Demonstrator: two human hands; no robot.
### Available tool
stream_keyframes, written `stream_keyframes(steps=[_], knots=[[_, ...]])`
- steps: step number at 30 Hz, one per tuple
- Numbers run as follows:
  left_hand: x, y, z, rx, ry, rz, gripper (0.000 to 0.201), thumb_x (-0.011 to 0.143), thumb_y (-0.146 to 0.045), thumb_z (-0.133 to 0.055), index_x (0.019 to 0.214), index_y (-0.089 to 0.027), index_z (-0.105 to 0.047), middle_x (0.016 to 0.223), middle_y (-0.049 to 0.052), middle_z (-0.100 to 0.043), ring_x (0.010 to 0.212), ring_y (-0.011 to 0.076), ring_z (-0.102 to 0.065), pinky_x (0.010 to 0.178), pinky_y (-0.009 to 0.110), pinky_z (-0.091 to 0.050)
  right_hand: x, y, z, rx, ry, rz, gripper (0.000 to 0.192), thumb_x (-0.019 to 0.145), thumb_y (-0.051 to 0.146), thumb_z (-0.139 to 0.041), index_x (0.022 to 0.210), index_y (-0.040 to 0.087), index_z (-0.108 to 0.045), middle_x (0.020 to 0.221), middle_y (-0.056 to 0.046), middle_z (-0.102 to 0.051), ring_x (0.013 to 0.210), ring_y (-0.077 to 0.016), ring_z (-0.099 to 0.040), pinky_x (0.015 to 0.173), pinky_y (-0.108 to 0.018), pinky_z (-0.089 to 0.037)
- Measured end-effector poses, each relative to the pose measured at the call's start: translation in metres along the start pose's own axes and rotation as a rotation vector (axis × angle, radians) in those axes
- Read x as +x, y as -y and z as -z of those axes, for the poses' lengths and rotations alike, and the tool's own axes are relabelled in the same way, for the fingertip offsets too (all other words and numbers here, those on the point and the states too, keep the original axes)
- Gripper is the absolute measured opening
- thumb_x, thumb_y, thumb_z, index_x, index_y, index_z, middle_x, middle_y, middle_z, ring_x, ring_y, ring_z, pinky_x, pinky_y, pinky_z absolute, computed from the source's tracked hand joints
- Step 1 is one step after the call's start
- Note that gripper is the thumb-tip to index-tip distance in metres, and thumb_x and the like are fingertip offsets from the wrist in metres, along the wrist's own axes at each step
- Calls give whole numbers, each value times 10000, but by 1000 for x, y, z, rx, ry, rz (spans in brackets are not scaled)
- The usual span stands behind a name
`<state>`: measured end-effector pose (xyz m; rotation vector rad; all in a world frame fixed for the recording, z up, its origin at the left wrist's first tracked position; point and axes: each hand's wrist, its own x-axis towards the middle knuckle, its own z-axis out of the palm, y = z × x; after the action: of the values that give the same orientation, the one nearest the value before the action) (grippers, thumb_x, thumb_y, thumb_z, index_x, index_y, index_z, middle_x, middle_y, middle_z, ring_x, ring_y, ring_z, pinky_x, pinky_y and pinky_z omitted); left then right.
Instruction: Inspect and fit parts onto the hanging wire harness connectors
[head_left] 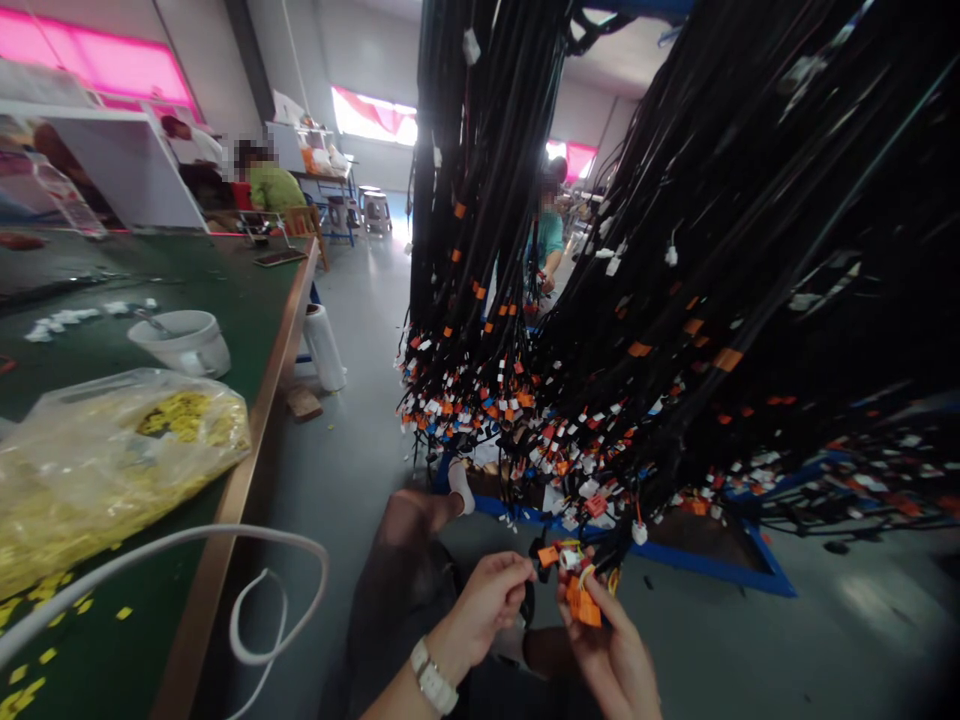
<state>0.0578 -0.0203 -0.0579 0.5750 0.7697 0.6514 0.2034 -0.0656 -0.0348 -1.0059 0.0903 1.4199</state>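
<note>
My right hand (611,655) is closed around the end of a black wire harness, gripping an orange connector (583,603) between thumb and fingers. A smaller orange piece (548,556) and some white and yellow wire ends show just above it. To its left, my left hand (486,612) is pinched, with a white watch (433,680) on the wrist. Its fingertips are close to a black part of the harness, and what they hold is too small to make out. Many hanging black wire harnesses (487,200) with white, orange, red and blue connectors fill the space ahead.
A blue frame (776,575) lies below the harnesses. On the green table (255,280) at left are a bag of yellow pieces (112,450), a white mug (187,345) and a white cable (319,560). A white roll (324,350) stands beside it. Other people sit farther back.
</note>
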Motion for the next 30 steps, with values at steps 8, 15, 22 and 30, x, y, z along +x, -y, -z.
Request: stream_keyframes(steps=[8,15,22,30], knots=[[-3,1,-5,37,8,-8,276,692,-411,-645,718,-158,-541,439,-103,-309,368,28,-152,403,227,-59,-3,-1,4,-124,18,74,298,563,200,-829,835,166,-713,810,-22,-737,688,-156,-671,636,-234,-556],[-6,8,-13,95,15,-51,404,711,-522,-641,822,-141,-567,453,-100,-301,398,37,-163,413,227,-54,-4,-5,2,-160,46,117,226,601,228,-819,793,164,-719,799,-17,-735,703,-142,-661,669,-225,-541],[-5,12,-15,133,48,-36,475,715,-606,-600,854,-156,-545,451,-96,-334,379,37,-167,394,219,-67,-4,-5,3,-176,54,122,259,612,246,-813,837,159,-717,826,-35,-738,726,-145,-662,680,-225,-531],[-5,18,-15,99,59,-13,466,722,-618,-590,871,-191,-479,451,-106,-326,378,38,-158,383,206,-76,-8,-4,-3,-117,12,74,257,566,226,-833,797,180,-731,795,-23,-741,695,-149,-667,622,-215,-530]])
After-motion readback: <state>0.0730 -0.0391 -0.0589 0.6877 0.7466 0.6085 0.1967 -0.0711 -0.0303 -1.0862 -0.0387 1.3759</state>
